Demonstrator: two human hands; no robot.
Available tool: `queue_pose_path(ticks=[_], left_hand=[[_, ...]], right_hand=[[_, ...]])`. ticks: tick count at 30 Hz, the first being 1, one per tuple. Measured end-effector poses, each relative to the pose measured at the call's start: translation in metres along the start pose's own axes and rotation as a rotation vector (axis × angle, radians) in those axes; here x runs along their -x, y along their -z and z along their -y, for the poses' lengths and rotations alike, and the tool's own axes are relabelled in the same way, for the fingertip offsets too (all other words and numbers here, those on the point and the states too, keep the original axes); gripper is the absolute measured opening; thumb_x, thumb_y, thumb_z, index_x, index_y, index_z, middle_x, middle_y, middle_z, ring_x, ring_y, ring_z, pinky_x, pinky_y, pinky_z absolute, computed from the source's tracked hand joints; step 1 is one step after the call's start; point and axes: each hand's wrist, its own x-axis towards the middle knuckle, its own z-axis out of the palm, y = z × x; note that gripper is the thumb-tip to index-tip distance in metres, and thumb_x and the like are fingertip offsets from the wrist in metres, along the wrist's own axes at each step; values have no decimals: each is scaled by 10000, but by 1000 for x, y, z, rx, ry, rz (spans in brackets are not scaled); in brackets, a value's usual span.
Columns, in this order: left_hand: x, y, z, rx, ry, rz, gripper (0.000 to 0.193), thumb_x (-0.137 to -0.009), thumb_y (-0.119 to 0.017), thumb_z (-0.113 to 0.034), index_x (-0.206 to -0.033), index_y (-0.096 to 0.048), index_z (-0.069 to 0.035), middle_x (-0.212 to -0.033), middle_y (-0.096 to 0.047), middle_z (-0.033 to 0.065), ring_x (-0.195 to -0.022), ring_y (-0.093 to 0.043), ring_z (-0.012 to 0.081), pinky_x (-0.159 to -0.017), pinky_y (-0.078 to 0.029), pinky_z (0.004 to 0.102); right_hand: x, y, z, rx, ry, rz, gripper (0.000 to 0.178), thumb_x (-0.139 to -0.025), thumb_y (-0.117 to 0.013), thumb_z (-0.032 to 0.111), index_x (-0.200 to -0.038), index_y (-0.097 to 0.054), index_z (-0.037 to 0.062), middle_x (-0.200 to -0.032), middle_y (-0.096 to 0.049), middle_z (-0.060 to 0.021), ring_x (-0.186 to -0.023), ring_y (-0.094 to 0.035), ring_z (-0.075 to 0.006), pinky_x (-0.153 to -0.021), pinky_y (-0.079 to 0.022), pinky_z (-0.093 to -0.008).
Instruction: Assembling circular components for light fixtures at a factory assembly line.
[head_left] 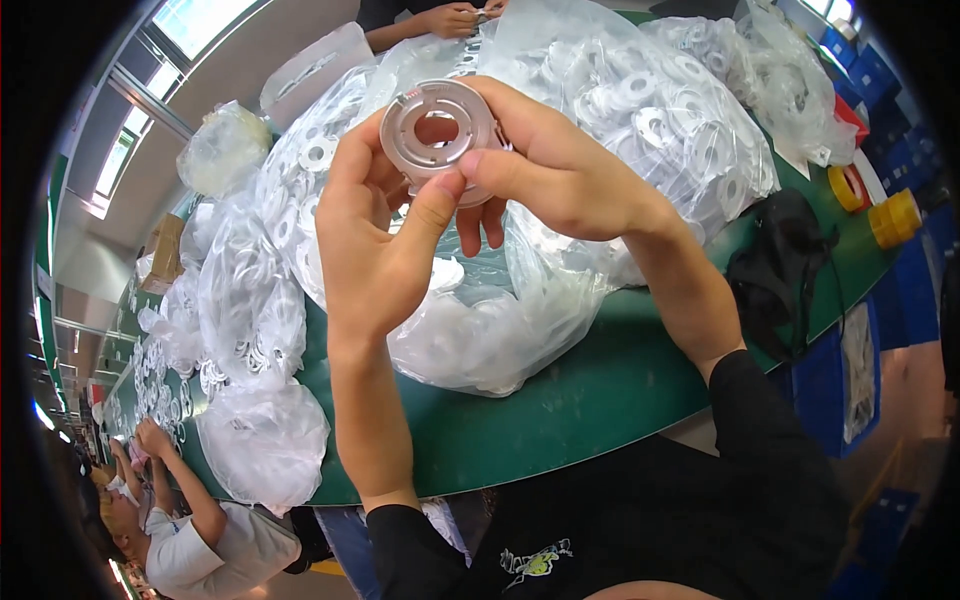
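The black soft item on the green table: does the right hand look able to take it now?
Probably not at once: the right hand is holding the clear ring-shaped part with the left hand. Otherwise the way looks free; nothing visible covers the black soft item.

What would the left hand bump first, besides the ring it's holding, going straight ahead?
The left hand would probably meet the clear bag of white rings beyond it, though depth is unclear here.

A big green table (560, 425) is seen in the middle. Bright windows (200, 20) are set in the pale wall (235, 75) at the upper left. White lights (43, 415) are lit at the far left. A brown floor (908, 395) can be seen on the right.
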Motion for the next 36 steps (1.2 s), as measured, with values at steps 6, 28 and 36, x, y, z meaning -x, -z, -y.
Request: queue_pose_path(ticks=[6, 28, 36], left_hand=[[6, 1, -3, -226, -82, -152, 292, -812, -543, -23, -1097, -487, 7, -880, -609, 88, -805, -583, 135, -725, -440, 233], [13, -21, -4, -19, -122, -362, 195, -827, -582, -106, -935, -575, 57, -814, -606, 51, -719, -532, 67, -669, -414, 169], [15, -20, -7, 28, -28, -334, 171, -820, -586, -81, -922, -570, 55, -795, -605, 55, -703, -540, 72, -656, -424, 175]], right_hand=[[-4, -8, -10, 136, 197, -61, 334, -827, -482, 142, -1120, -429, -9, -844, -584, -109, -696, -593, -160, -589, -462, -280], [8, -6, 23, -137, 68, -254, 207, -880, -497, 162, -960, -497, -28, -811, -543, -38, -739, -508, -57, -646, -433, -178], [4, -18, 7, -101, 266, -392, 183, -852, -495, 138, -858, -544, -39, -736, -577, -72, -628, -534, -94, -568, -436, -214]])
